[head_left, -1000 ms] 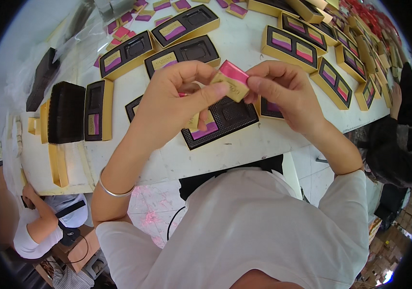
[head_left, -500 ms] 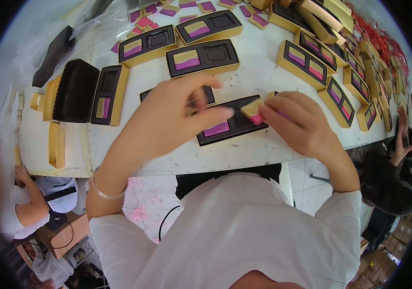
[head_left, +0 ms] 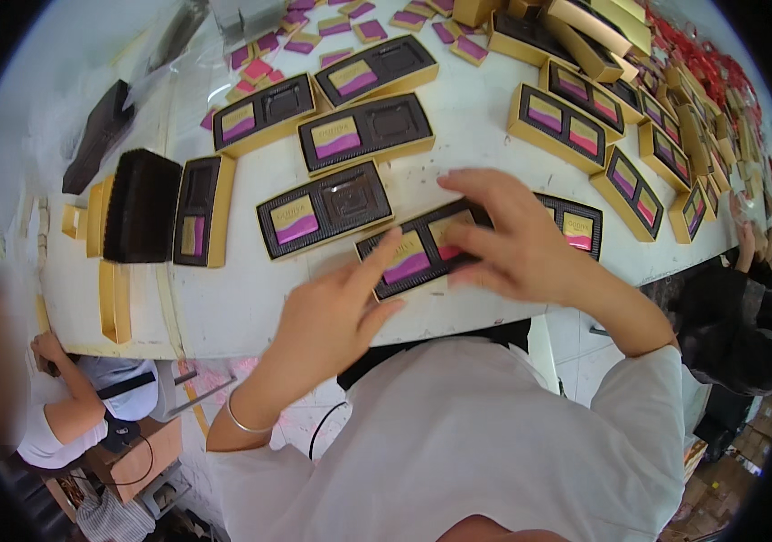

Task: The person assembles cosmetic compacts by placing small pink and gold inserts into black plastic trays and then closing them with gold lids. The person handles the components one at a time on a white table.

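A gold box with a black ribbed tray (head_left: 473, 213) lies in front of me. In its left compartment sits a flat gold-and-purple packet (head_left: 407, 257), with the outstretched index finger of my left hand (head_left: 325, 318) at its upper edge. My left hand holds nothing, its fingers apart. Over the right compartment, my right hand (head_left: 523, 242) has its fingers spread, slightly blurred. A gold-and-pink packet (head_left: 444, 237) lies in that compartment, partly hidden beneath these fingers. Just beyond is another gold box (head_left: 267, 244) holding one purple packet (head_left: 294, 219) beside a vacant compartment.
Part of a filled box (head_left: 599, 237) shows behind my right wrist. More filled boxes (head_left: 556, 128) stand at right, several half-filled ones (head_left: 366, 133) farther back. Loose packets (head_left: 371, 31) lie scattered at the far side. Stacked black trays (head_left: 144, 206) stand left. Other people are at both sides.
My right hand has lowered the pink packet into the right compartment and spread its fingers. My left hand has drawn back toward me, uncovering the half-filled box behind.
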A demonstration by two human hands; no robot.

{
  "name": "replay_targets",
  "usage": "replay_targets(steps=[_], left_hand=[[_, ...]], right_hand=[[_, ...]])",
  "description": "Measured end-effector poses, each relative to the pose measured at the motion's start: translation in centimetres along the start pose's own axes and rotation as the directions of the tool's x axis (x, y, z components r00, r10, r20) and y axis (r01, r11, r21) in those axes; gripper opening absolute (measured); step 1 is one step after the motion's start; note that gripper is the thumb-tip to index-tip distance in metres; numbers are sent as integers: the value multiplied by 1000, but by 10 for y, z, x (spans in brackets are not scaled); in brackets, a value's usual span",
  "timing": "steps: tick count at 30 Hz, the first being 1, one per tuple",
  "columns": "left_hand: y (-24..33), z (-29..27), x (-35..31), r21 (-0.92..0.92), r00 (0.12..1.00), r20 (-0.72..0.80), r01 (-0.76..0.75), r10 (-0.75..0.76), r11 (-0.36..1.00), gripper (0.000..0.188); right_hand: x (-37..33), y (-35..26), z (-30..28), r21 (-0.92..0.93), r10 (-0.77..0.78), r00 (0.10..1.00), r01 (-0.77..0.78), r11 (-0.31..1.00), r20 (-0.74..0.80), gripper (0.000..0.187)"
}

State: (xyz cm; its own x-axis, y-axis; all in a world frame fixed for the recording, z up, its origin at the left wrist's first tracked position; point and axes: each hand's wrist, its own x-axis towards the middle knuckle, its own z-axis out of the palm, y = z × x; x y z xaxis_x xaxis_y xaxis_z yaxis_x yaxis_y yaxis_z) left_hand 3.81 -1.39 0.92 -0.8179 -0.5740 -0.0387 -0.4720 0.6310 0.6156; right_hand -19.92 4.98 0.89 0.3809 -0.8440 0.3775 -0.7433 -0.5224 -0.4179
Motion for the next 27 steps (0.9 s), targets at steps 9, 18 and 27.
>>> replay_targets(steps=[9,18,27], left_hand=[[21,-12,39,-888,993,8,59,-114,456,47],[18,-12,47,-965,952,147,79,-268,-249,56],[3,14,15,-884,945,-316,-259,-89,390,47]], right_hand=[[-35,42,-51,-362,51,999,-54,931,-16,57],[39,-36,5,-305,-415,876,336,891,-246,30],[43,-42,19,325,-69,969,146,934,-236,20]])
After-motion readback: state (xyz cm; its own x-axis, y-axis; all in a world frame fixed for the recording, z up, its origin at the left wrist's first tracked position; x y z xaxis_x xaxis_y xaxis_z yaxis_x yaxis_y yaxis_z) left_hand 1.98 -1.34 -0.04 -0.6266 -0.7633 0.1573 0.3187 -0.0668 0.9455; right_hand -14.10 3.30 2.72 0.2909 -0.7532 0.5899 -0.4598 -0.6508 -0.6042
